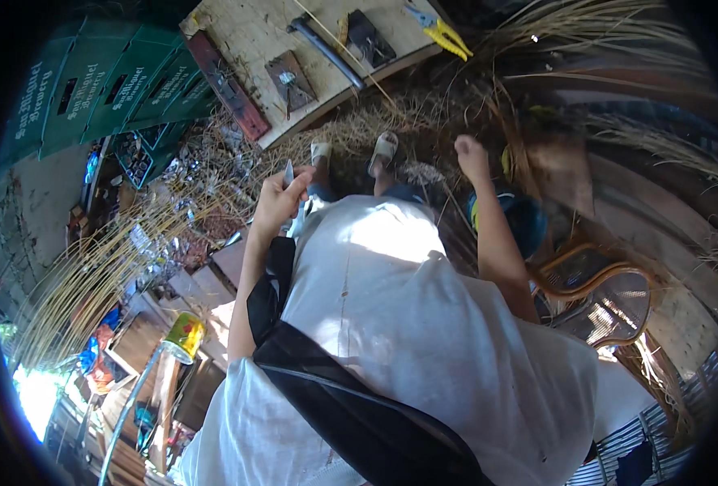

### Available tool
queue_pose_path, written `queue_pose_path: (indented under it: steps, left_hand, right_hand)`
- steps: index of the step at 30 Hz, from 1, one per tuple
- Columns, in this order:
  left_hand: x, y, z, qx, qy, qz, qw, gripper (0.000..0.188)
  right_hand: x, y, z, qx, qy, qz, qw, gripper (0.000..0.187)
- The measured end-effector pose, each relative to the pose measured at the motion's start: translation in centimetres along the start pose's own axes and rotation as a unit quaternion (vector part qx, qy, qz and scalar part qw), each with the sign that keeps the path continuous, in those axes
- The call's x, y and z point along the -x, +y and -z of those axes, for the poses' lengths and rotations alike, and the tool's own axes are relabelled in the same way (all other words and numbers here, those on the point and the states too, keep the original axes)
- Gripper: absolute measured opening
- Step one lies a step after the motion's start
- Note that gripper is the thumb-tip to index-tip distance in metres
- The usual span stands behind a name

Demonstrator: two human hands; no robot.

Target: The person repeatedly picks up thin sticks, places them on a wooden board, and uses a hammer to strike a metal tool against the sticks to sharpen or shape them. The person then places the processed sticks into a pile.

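My left hand [276, 201] is closed around a narrow, pale metal knife [289, 172], its pointed end sticking up past the thumb. Out to the right, my right hand [472, 155] is curled into a fist above the littered ground; whatever it may hold is too small to see. Beyond both hands stands a wooden work table [250, 28]. On it lie a hammer [326, 50] with a dark handle, pliers [446, 36] with yellow grips, a dark red metal bar [225, 85] and a rusty plate [291, 81].
Green plastic crates [116, 89] are stacked at the far left. Long cane strips [104, 275] fan out on the left, with more at the far right. A dark blue bucket [525, 227] stands beside my right forearm, near a rattan chair [602, 304]. A yellow can [185, 336] sits lower left.
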State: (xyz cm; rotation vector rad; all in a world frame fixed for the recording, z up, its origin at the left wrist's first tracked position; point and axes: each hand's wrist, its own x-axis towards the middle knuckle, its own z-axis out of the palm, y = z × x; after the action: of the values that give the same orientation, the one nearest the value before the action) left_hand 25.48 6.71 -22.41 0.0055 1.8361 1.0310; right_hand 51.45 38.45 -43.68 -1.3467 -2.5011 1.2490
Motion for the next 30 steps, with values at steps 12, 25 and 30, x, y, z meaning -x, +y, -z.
queue_pose_path:
  steps: [12, 25, 30]
  left_hand:
    - [-1.2, 5.1, 1.3, 0.017, -0.004, -0.045, 0.999, 0.029]
    - [-8.9, 13.7, 4.8, 0.085, 0.06, -0.256, 0.961, 0.022]
    - [-15.0, 14.7, 8.6, 0.071, 0.103, -0.238, 0.963, 0.024]
  right_hand:
    - [-8.0, -19.6, -4.1, -0.138, -0.19, 0.083, 0.968, 0.032]
    - [1.1, -31.0, -1.3, -0.326, -0.155, 0.039, 0.932, 0.018]
    - [-2.9, -33.5, -6.2, -0.171, -0.015, 0.155, 0.973, 0.017]
